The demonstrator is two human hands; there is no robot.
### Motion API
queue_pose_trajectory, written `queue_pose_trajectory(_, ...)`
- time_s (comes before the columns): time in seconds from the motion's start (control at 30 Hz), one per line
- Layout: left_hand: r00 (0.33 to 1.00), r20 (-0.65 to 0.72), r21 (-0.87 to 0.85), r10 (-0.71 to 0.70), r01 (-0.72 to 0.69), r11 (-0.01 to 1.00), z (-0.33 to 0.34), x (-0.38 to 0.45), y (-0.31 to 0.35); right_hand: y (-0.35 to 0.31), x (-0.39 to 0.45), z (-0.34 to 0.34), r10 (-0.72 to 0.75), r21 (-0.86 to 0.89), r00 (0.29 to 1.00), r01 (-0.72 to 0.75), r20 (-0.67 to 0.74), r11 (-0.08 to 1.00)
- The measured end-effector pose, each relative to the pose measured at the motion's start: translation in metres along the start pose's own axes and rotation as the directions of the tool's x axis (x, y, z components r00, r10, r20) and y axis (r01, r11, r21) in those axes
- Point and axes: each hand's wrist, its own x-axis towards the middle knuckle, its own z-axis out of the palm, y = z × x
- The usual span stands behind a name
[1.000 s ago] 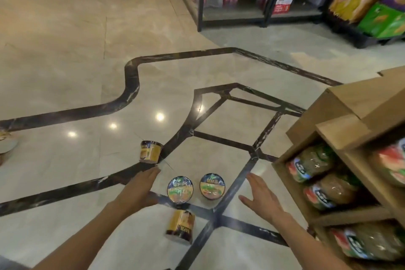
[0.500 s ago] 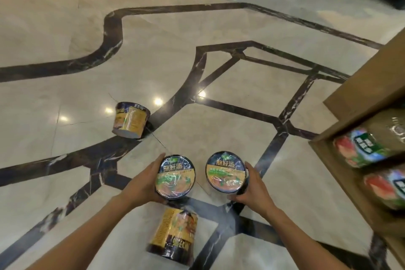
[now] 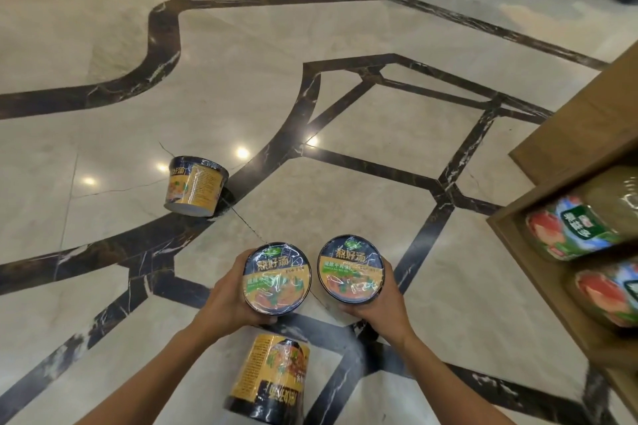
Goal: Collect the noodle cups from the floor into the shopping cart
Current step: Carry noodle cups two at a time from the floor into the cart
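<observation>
Marble floor (image 3: 345, 190), pale with dark inlay bands. Your left hand (image 3: 229, 300) is wrapped round the left cup (image 3: 277, 278) and your right hand (image 3: 378, 304) round the right cup (image 3: 351, 269); both cups upright, lids facing up, just beside each other. Can't tell if they've cleared the floor yet. Two more are down: the near cup (image 3: 272, 379) lies directly under your left grip, long axis running toward you, and the far cup (image 3: 196, 185) sits upside down, leaning, well apart to the front left. Left hand is the nearer one for both. Wooden shelf (image 3: 569, 134) with packaged goods (image 3: 580, 228) crowds your right side. Shopping cart not in view, so you'll likely need to turn to find it; watch the near cup underfoot.
</observation>
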Motion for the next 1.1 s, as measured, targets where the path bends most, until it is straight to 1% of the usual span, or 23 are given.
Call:
queue_pose_trajectory(0.07,1.000,0.006,-0.016,-0.006,0.006,1.000,0.003,0.002,0.005,-0.002,0.003,0.003,0.009,0.027,1.000,-0.009,-0.002,1.000)
queue_pose_trajectory(0.2,0.997,-0.070,-0.092,-0.032,0.026,0.995,-0.003,0.006,0.020,-0.014,0.012,-0.002,0.046,0.121,0.999,-0.045,-0.010,0.992)
queue_pose_trajectory(0.33,0.993,-0.087,-0.167,-0.082,0.066,0.984,-0.035,-0.006,0.065,-0.070,0.005,-0.027,0.066,0.214,0.998,-0.066,0.005,0.975)
queue_pose_trajectory(0.4,0.991,-0.079,-0.247,-0.108,0.085,0.965,-0.061,-0.020,0.104,-0.115,-0.007,-0.045,0.077,0.248,0.997,-0.078,0.015,0.966)
queue_pose_trajectory(0.5,0.978,-0.090,-0.407,-0.191,0.139,0.903,-0.113,-0.046,0.170,-0.195,-0.026,-0.077,0.101,0.303,0.994,-0.111,0.051,0.947)
queue_pose_trajectory(0.6,0.958,-0.119,-0.510,-0.259,0.165,0.844,-0.169,-0.073,0.240,-0.285,-0.048,-0.109,0.109,0.355,0.986,-0.149,0.130,0.923)
queue_pose_trajectory(0.7,0.935,-0.134,-0.603,-0.329,0.186,0.776,-0.227,-0.103,0.318,-0.376,-0.074,-0.139,0.116,0.369,0.971,-0.188,0.208,0.910)
queue_pose_trajectory(0.8,0.924,-0.127,-0.664,-0.360,0.191,0.723,-0.286,-0.145,0.394,-0.467,-0.108,-0.170,0.129,0.387,0.959,-0.222,0.253,0.895)
queue_pose_trajectory(0.93,0.911,-0.113,-0.747,-0.398,0.186,0.638,-0.361,-0.212,0.486,-0.584,-0.161,-0.215,0.099,0.422,0.933,-0.249,0.346,0.872)
queue_pose_trajectory(1.03,0.918,-0.120,-0.727,-0.379,0.178,0.663,-0.407,-0.257,0.534,-0.651,-0.198,-0.242,0.046,0.431,0.911,-0.238,0.411,0.870)
queue_pose_trajectory(1.1,0.914,-0.133,-0.738,-0.383,0.167,0.653,-0.433,-0.284,0.555,-0.687,-0.219,-0.254,0.009,0.431,0.892,-0.226,0.451,0.874)
